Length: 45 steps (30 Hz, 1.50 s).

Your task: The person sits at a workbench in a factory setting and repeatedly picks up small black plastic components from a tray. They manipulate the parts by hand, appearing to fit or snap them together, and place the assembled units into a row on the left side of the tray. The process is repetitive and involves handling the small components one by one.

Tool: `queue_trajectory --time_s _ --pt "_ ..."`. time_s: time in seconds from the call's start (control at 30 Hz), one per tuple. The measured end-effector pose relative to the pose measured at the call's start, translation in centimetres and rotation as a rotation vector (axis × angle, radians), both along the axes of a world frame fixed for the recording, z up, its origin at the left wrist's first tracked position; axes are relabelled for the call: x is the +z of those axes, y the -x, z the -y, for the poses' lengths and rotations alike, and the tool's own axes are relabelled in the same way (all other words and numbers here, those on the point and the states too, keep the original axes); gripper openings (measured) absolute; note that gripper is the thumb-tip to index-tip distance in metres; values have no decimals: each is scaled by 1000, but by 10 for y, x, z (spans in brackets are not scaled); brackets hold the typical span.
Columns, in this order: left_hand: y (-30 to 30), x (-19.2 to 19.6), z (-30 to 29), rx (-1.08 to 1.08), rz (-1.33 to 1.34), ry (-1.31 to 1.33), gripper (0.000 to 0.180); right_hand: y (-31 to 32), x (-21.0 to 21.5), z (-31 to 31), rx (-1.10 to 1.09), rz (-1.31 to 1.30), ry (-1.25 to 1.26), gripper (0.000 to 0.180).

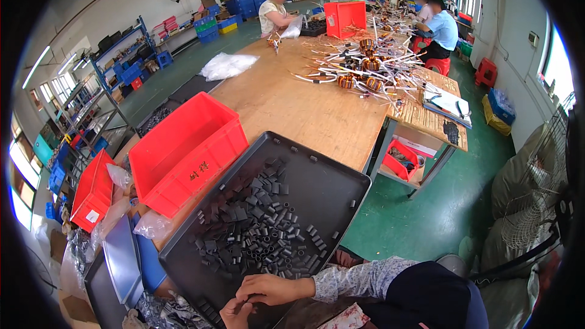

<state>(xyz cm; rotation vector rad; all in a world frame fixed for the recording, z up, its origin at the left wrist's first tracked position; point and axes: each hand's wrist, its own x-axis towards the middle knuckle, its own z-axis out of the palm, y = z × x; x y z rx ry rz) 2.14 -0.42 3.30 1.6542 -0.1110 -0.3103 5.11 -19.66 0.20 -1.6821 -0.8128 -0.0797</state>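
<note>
A black tray lies before me at the table's near end. Small black tube-shaped pieces and flat black square pieces are heaped loosely across its middle. Over the tray's near edge, my right hand reaches in with its thumb and fingers pinched together. My left hand is right beside it, its fingers also closed. The fingertips of both hands meet; whatever lies between them is dark and too small to make out. Several black pieces stand in rows along the tray's near-left edge.
A red bin stands left of the tray, with another red bin lower beyond it. Copper-wound coils with white leads pile up farther along the wooden table. White plastic bags lie there too. Other people sit at the far end.
</note>
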Motion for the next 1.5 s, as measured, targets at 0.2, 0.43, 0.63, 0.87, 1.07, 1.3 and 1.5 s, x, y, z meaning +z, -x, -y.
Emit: queue_trajectory --time_s 0.2,0.43,0.63,0.87,1.07,1.3,1.5 --pt "-13 7 -14 82 134 -81 26 7 3 -4 -124 27 -124 40" --pt "-67 9 -67 148 846 -813 25 17 -12 2 182 234 226 47" --pt "-68 -22 -83 148 968 -987 20 17 -8 7 364 291 291 20" --pt "-60 -16 -84 175 913 -955 15 15 -9 2 420 159 513 36" --pt "-56 -8 -74 182 882 -949 15 18 -7 -1 410 342 162 22" --pt "-28 13 -5 -54 849 -757 34 15 -13 -6 419 71 431 30" --pt "-23 -17 15 -243 809 -778 33 18 -20 13 304 188 308 28"
